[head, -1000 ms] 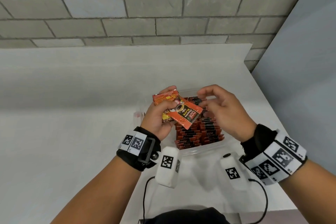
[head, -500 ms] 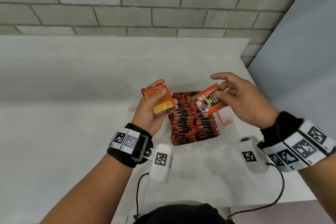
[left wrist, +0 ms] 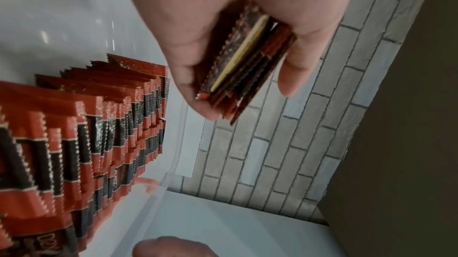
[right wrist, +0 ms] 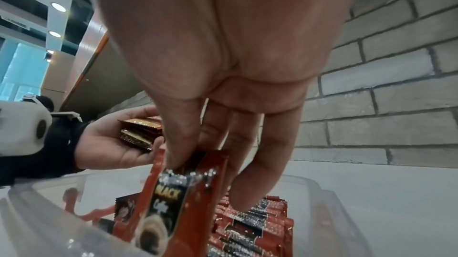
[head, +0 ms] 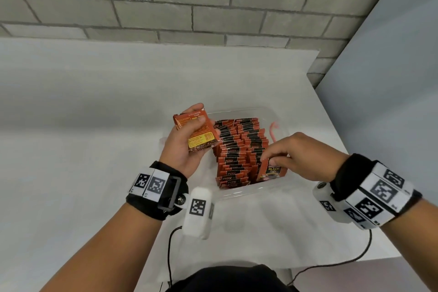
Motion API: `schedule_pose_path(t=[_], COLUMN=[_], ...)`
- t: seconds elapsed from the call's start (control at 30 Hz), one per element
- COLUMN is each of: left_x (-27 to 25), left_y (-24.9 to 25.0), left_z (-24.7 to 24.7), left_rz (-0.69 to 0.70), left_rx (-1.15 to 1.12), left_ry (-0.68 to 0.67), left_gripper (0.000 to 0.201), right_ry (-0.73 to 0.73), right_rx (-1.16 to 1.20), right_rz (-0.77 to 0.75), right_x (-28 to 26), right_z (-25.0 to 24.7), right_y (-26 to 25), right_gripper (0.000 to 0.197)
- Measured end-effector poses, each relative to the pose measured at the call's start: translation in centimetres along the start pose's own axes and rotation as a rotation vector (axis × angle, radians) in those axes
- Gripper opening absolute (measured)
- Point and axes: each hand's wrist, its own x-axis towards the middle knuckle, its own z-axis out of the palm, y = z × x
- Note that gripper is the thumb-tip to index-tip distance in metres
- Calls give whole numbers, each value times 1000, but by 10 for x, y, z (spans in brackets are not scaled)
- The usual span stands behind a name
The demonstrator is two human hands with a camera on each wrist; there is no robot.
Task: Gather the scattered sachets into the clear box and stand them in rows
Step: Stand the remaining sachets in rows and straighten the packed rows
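The clear box (head: 244, 193) (right wrist: 329, 188) sits on the white table and holds two rows of upright red-and-black sachets (head: 234, 149) (left wrist: 74, 128) (right wrist: 257, 226). My left hand (head: 187, 140) (left wrist: 238, 65) hovers over the box's left rim and grips a small stack of sachets (head: 198, 131) (left wrist: 245, 65) (right wrist: 138, 134). Thumb and fingers of my right hand (head: 282, 159) (right wrist: 198, 159) pinch the top of a single sachet (head: 270, 170) (right wrist: 171, 206). That sachet stands at the near end of the right row.
A pink clip (head: 273, 131) shows on the box's far right wall. The white table (head: 83, 125) ends at a grey brick wall (head: 189, 2) behind and a grey panel (head: 391, 102) on the right. Cables (head: 169, 256) run from both wrist units.
My right hand took one sachet off the left hand's stack, swung it right, then lowered it into the near end of the right row. The left hand stayed beside the box.
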Motion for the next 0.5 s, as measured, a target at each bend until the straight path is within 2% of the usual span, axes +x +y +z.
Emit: schedule_pose_path(t=[0.23,0.37,0.5], left_x=[-1,-1,-2], left_y=[-1,-3,-2], left_z=[-1,-2,-2], left_rz=[-9,-10,-6], left_rx=[26,50,56], left_ry=[14,19,13], left_gripper=[38,40,39], right_ry=[23,-119,-145], right_rx=[-15,-16,-57], right_rz=[-55,-31,27], right_x=[1,3,7], right_z=[-17,-11,4], right_y=[-7,-9,-2], right_gripper=[20,21,18])
